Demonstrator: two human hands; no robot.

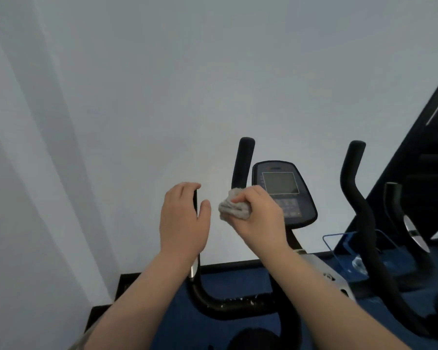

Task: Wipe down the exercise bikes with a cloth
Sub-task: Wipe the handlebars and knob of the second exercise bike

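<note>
A black exercise bike stands before me, its console (pixel 285 195) with a grey screen at centre right. My left hand (pixel 182 221) wraps around the bike's upright left handlebar (pixel 195 279), fingers curled over its top. My right hand (pixel 258 218) grips a bunched grey cloth (pixel 232 207), held in the air between the left handlebar and the console. A second upright grip (pixel 243 162) rises behind the cloth. The curved right handlebar (pixel 359 203) stands further right.
A white wall fills the background, with a black skirting board and blue floor (pixel 233 279) below. Another dark machine (pixel 425 173) leans at the far right beside a chrome-tipped handle (pixel 412 231). A blue wire holder (pixel 344 248) sits behind the bike.
</note>
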